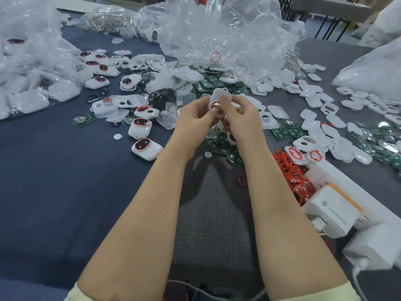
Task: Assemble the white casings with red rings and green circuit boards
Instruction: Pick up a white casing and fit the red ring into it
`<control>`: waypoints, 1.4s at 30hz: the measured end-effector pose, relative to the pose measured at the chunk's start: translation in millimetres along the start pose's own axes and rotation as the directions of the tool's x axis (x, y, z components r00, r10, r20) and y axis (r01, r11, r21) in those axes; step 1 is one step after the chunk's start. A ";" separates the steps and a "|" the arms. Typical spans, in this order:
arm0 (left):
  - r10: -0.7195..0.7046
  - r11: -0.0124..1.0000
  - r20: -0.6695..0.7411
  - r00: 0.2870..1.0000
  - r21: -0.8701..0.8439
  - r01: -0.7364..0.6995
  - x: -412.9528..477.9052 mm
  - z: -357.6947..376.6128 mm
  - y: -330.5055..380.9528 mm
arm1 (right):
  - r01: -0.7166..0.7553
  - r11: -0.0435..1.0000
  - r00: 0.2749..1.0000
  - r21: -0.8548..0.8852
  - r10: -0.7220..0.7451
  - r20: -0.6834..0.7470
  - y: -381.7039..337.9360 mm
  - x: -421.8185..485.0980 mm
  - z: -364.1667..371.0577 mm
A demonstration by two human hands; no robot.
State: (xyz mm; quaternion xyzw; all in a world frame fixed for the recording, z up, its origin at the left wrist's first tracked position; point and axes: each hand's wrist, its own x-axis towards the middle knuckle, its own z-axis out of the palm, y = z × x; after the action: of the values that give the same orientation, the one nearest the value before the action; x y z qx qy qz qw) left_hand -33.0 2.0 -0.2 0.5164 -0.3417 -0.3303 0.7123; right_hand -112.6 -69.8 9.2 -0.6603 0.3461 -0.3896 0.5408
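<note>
Part of the white casing (219, 94) is lost behind two thumbs, so only its rounded upper end and a sliver of the red ring (216, 104) show. I cannot tell whether a board sits inside it. The left hand (195, 119) pinches the casing from its side, thumb tip pressed on the ring and the other fingers curled behind. The right hand (242, 118) pinches it from the opposite side in the same way. The piece is held up above the middle of the table, over a scatter of green circuit boards (219, 83).

The casing is smooth, glossy plastic, an oblong with soft corners, and the ring is a thin rubbery loop. Loose red rings (289, 170) lie tangled near the right forearm, and finished casings (146, 148) rest on the dark blue cloth (54, 181). Crumpled clear plastic bags (227, 35) blur whatever they hold.

The casing's long axis runs away from the person, leaning slightly right, and its ringed face is turned toward them.
</note>
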 end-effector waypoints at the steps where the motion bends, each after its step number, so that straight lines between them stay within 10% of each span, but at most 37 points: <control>1: 0.004 1.000 0.009 1.000 -0.004 -0.004 -0.4 0.8 -0.1 | 0.021 1.000 1.000 0.005 -0.021 -0.017 -1.0 -0.4 -1.5; 9: -0.078 0.984 -0.031 0.996 -0.162 0.072 -1.8 -1.2 9.0 | 0.045 0.990 0.999 0.133 -0.045 -0.007 -9.3 -3.1 -2.6; 19: -0.104 0.972 -0.176 0.979 -0.226 0.063 -4.4 2.8 15.5 | 0.147 0.935 0.984 -0.322 -0.172 -0.052 -6.3 -4.5 7.7; 23: 0.129 0.958 -0.754 0.644 -0.072 -0.277 2.3 -21.2 23.9 | 0.290 0.803 0.956 -0.521 -0.272 0.113 -6.7 -11.9 35.2; 26: 0.036 0.921 -0.860 0.508 -0.169 -0.351 6.2 -38.7 27.7 | 0.415 0.686 0.907 -0.598 -0.264 0.328 -9.1 -8.2 72.6; 34: -0.045 0.906 -0.877 0.478 -0.237 -0.350 11.0 -47.0 20.4 | 0.429 0.414 0.896 -0.803 -0.083 0.436 -8.0 15.6 118.7; 42: -0.011 0.938 -0.868 0.497 -0.182 -0.296 8.7 -42.8 17.9 | 0.314 0.463 0.932 -0.829 0.019 0.363 -9.8 18.9 124.4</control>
State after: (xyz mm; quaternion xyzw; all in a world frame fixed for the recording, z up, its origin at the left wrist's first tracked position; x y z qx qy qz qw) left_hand 9.3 21.1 8.3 0.4634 0.0694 -0.0193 0.8832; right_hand 7.0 -29.4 7.6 -0.9244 0.3436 -0.0902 0.1391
